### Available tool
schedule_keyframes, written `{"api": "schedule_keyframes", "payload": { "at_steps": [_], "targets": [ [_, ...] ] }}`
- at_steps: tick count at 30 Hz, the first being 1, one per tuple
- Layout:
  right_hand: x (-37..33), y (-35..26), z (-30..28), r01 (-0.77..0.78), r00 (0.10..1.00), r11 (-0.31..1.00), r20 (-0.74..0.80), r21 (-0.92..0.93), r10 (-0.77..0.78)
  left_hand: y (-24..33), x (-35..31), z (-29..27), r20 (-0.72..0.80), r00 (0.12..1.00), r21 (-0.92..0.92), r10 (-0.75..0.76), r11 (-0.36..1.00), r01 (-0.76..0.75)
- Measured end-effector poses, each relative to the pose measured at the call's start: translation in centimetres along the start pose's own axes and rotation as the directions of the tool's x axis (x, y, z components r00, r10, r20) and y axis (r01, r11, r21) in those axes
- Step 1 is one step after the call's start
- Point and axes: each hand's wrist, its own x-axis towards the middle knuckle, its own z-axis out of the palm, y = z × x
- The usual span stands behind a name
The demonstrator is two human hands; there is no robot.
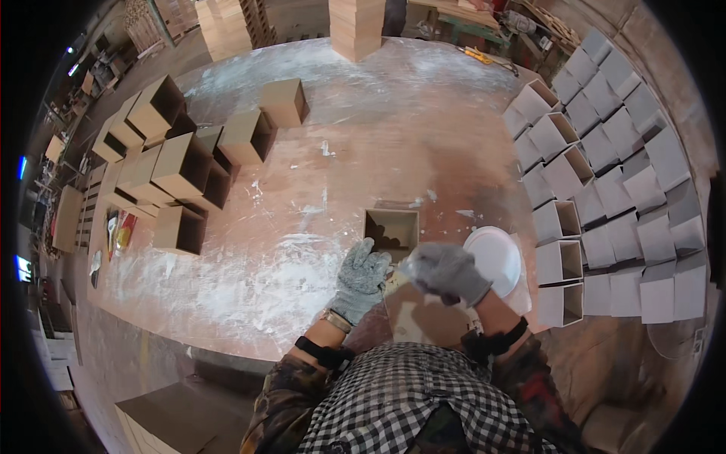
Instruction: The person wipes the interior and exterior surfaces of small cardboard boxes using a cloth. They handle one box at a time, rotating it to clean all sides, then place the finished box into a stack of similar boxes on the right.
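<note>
A small brown open box, apparently fibreboard, stands on the table in front of me with its opening toward me. My gloved left hand closes its fingers over the box's near left corner. Beside the near right corner is my gloved right hand, curled and smeared by motion. Something pale and thin seems to stick out of its fingers toward the box, but its kind is unclear. Close to the right hand sits a round white tub or dish. A brown board-like surface lies under my hands, against my checked apron.
Similar brown boxes are grouped on the table's left side. At the right edge stand stacked rows of grey-white boxes. A tall stack of boards rises at the far edge. White smears mark the tabletop. A yellow tool lies far right.
</note>
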Motion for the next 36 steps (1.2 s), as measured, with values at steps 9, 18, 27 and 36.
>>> {"api": "schedule_keyframes", "payload": {
  "at_steps": [9,18,27,36],
  "targets": [
    [9.5,3.8,0.0,-0.163,0.896,0.894,-0.442,-0.417,-0.043,-0.4,0.2,0.8,0.024,0.999,0.036,0.026,0.999,-0.027],
    [1.8,1.4,3.1,0.007,0.947,0.909,-0.29,-0.416,-0.139,-0.7,-0.4,0.8,0.078,0.997,0.047,0.011,0.999,-0.015],
    [10.1,5.3,-1.1,0.052,0.903,0.846,-0.337,-0.531,-0.267,0.0,0.8,1.5,-0.031,0.999,0.006,0.031,1.0,-0.031],
    [0.6,3.3,4.2,0.004,0.88,0.963,-0.457,-0.268,-0.131,0.2,0.5,0.8,0.045,0.999,0.068,0.013,0.998,-0.016]
  ]
}}
